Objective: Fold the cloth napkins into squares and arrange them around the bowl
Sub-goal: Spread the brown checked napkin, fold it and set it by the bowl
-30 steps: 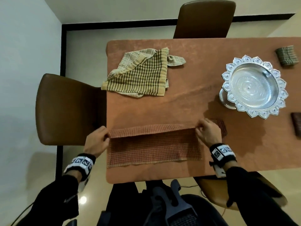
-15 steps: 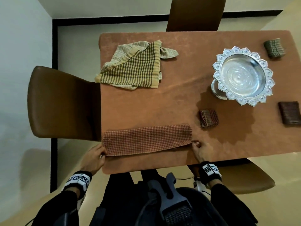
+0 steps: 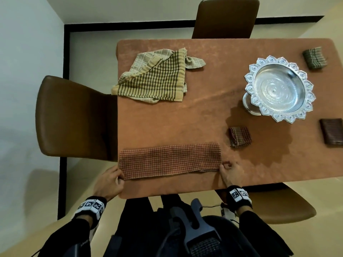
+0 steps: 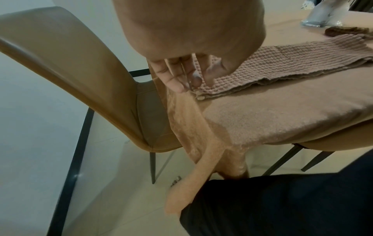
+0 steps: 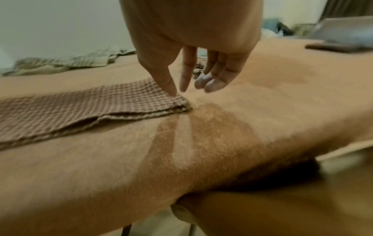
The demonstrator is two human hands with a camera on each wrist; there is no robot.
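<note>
A red checked napkin (image 3: 170, 160) lies folded into a long strip near the table's front edge. My left hand (image 3: 120, 179) is at its left end and pinches the corner between thumb and fingers (image 4: 198, 84). At the right end my right hand (image 3: 225, 165) has straight, spread fingers, and only the thumb tip touches the cloth's corner (image 5: 179, 92). The silver bowl (image 3: 280, 89) stands at the right. Small folded napkins lie around it: one in front-left (image 3: 240, 136), one behind-right (image 3: 314, 58), one dark one front-right (image 3: 332, 130).
A loose pile of yellow-green checked napkins (image 3: 154, 76) lies at the table's far left. Brown chairs stand at the left side (image 3: 74, 115), the far side (image 3: 224, 17) and the near right (image 3: 278, 206). The table (image 3: 194, 112) has an orange cover.
Both hands have brought the napkin's far edge down onto its near edge, halving it into a narrow strip. The right hand's fingers have since straightened off the cloth.
</note>
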